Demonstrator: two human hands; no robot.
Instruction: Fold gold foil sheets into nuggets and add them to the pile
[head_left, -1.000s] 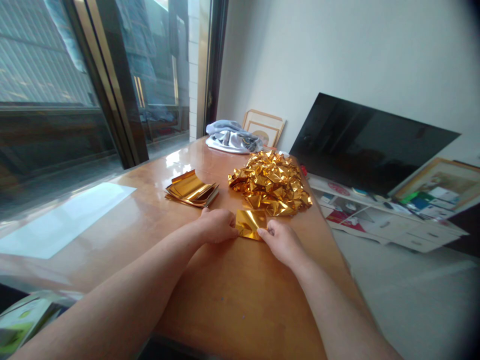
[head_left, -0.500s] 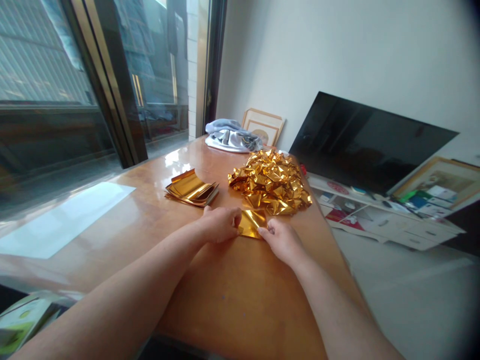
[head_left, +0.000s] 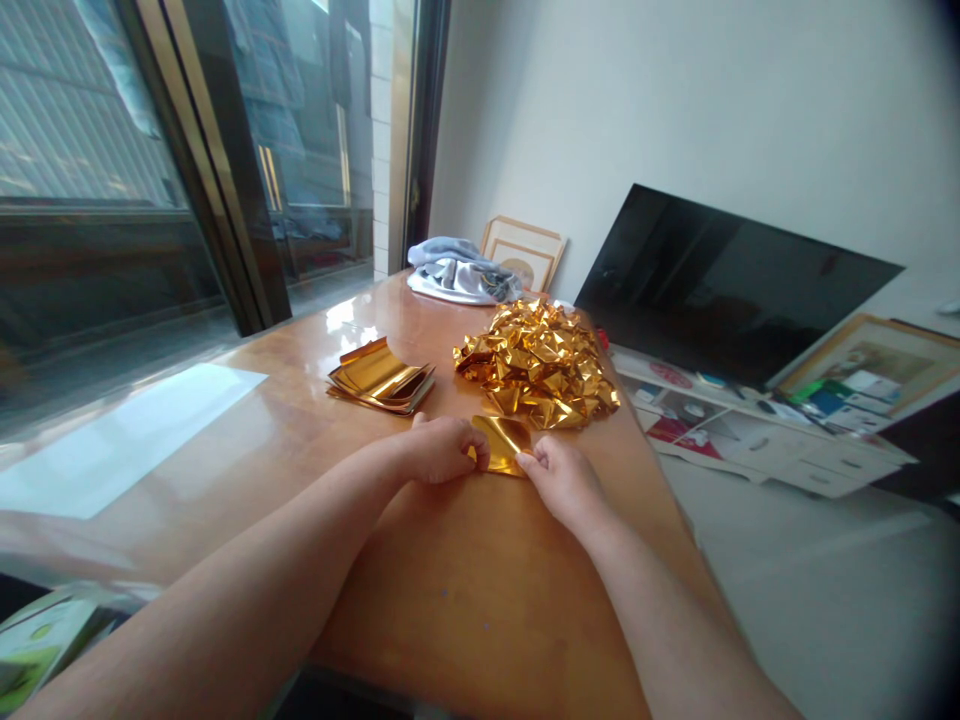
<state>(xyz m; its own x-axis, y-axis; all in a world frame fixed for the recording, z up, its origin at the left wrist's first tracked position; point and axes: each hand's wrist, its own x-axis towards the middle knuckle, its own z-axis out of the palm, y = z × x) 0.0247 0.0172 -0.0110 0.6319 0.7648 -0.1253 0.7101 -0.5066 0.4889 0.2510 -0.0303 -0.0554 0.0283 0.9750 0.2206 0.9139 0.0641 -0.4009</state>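
A shiny sheet of gold foil paper (head_left: 504, 444) lies between my hands just above the wooden table (head_left: 480, 570). My left hand (head_left: 448, 448) pinches its left edge, fingers curled. The near right corner is held between thumb and fingers of my right hand (head_left: 559, 475). Beyond the sheet rises a heap of folded gold foil pieces (head_left: 544, 365). To the left of it, a stack of flat gold foil sheets (head_left: 382, 378) rests on the table, its top sheets curling up.
A pale sheet (head_left: 127, 440) lies at the table's left. Folded clothes (head_left: 461, 272) sit at the far end. The table's right edge runs close past the foil heap, with a low white cabinet (head_left: 772, 450) and a television (head_left: 735, 285) beyond. A glass door (head_left: 202, 170) stands at left.
The gold foil sheet bends up a little more at its left side between my hands. Both hands keep their hold, nearly in place. The view has shifted slightly.
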